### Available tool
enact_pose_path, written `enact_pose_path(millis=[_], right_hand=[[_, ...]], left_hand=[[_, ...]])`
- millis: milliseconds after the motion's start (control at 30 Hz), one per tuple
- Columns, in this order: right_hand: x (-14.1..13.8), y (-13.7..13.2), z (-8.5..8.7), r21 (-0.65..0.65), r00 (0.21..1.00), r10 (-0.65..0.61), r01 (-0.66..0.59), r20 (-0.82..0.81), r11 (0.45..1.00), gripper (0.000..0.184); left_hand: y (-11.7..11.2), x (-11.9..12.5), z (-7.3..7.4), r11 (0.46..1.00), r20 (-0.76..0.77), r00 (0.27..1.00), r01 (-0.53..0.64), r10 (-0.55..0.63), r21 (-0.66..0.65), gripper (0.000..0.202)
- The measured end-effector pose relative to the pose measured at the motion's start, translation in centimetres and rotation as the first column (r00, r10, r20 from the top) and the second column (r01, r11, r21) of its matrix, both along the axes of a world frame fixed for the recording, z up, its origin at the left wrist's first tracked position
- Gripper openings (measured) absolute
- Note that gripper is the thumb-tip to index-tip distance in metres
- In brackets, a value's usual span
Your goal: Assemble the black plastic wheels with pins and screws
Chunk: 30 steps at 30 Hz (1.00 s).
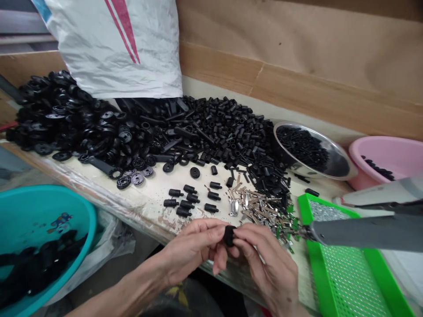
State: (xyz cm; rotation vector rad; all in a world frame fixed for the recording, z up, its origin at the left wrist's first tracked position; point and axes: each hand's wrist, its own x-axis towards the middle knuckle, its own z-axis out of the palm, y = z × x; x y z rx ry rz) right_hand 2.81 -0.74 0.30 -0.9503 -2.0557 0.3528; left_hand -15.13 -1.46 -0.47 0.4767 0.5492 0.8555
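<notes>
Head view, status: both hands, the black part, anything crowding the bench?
Left hand and right hand meeting, fingers pinching small black part. Grey metal-tipped tool juts in from the right, over green tray.

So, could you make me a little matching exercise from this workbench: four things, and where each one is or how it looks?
Things:
1. Small black part
2. Steel bowl
3. Turquoise tub
4. Large white sack

Places and looks:
A. At the lower left, beside the worktable
B. Printed with reddish stripes
C. Between the fingertips of the left hand and right hand
D. On the worktable, just left of the pink basin in the picture

Right pairs: 1-C, 2-D, 3-A, 4-B
</notes>
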Motion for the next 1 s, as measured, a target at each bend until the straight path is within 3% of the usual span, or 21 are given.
enact_pose_path(millis=[200,400,700,1000], right_hand=[[0.4,-0.1,-0.2,-0.104,0.998,0.04,-0.045,-0.047,0.994,0.022],[0.5,-0.2,-0.1,-0.186,0.994,0.011,-0.031,-0.107,0.982,0.021],[0.6,-0.4,-0.9,-0.396,0.984,-0.034,-0.038,-0.173,0.917,0.013],[1.8,-1.6,-1.9,-0.495,0.978,0.032,-0.133,-0.207,0.859,0.015]], left_hand=[[0.0,0.3,0.0,0.999,-0.071,0.997,0.005,-0.002,0.039,0.031],[-0.2,0.9,-0.2,0.993,-0.2,0.978,-0.046,0.067,0.107,0.028],[-0.5,1.2,-0.6,0.995,-0.052,0.994,-0.09,0.092,0.044,0.015],[-2.2,1.8,-0.4,0.996,-0.186,0.978,-0.093,0.089,-0.014,0.016]])
